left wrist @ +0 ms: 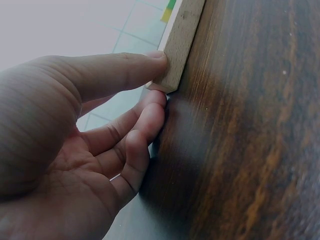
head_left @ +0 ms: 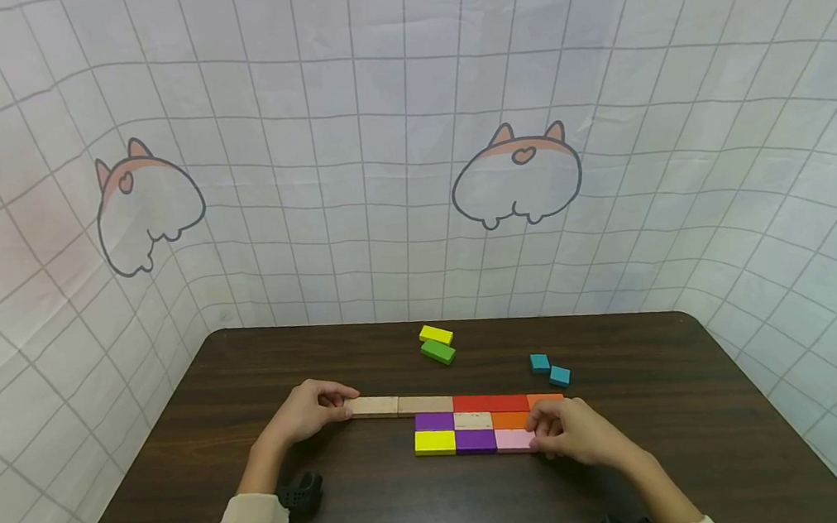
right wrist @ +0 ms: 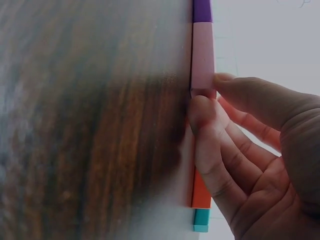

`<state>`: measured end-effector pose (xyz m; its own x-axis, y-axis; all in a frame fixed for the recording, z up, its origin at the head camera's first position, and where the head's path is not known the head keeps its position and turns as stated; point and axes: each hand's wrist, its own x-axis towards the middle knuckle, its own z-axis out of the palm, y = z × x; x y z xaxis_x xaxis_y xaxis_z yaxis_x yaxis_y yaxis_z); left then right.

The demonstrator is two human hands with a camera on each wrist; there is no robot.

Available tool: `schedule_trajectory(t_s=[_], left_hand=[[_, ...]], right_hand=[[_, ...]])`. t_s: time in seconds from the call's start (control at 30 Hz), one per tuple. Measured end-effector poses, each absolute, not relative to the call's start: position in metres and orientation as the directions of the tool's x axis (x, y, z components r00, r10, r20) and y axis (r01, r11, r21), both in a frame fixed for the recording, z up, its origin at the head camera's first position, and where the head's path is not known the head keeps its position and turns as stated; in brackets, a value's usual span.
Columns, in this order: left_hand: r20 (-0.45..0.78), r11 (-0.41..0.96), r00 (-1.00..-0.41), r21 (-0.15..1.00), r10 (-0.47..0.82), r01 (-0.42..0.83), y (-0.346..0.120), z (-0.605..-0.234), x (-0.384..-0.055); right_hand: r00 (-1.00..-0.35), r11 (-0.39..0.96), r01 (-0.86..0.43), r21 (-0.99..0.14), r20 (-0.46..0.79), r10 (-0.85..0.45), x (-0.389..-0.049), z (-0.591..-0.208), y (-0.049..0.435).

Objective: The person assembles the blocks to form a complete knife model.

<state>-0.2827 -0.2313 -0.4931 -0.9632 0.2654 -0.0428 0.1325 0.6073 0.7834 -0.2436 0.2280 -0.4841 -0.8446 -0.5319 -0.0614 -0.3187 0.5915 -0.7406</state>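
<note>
Touching left hand [head_left: 312, 409] — wooden block [head_left: 373, 407] (pale), touching right hand [head_left: 574, 432] — pink block [head_left: 512, 441]

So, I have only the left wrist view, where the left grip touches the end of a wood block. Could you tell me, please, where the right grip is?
Observer: The right grip is touching the right end of the pink block.
Operator: Thank you. I notice a green block at the top of my view. Are there other loose blocks further right?
Observer: Yes, two blue blocks lie to the right of the green block.
Operator: And which colour begins the front row, on its left?
Observer: A yellow block, beside a purple block.
</note>
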Motion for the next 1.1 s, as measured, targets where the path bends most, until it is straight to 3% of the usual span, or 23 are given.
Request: schedule_trajectory(t_s=[0.83,1.1], left_hand=[[-0.043,0.607,-0.964,0.784,0.262,0.129,-0.232,-0.493,-0.283],[-0.037,0.602,-0.962,0.786,0.27,0.139,-0.232,-0.493,-0.283]], right_hand=[[-0.813,0.597,-0.369,-0.713,-0.064,-0.579,-0.248,-0.483,0.235],[-0.84,0.608,-0.436,-0.663,0.057,-0.54,-0.256,-0.464,0.227]])
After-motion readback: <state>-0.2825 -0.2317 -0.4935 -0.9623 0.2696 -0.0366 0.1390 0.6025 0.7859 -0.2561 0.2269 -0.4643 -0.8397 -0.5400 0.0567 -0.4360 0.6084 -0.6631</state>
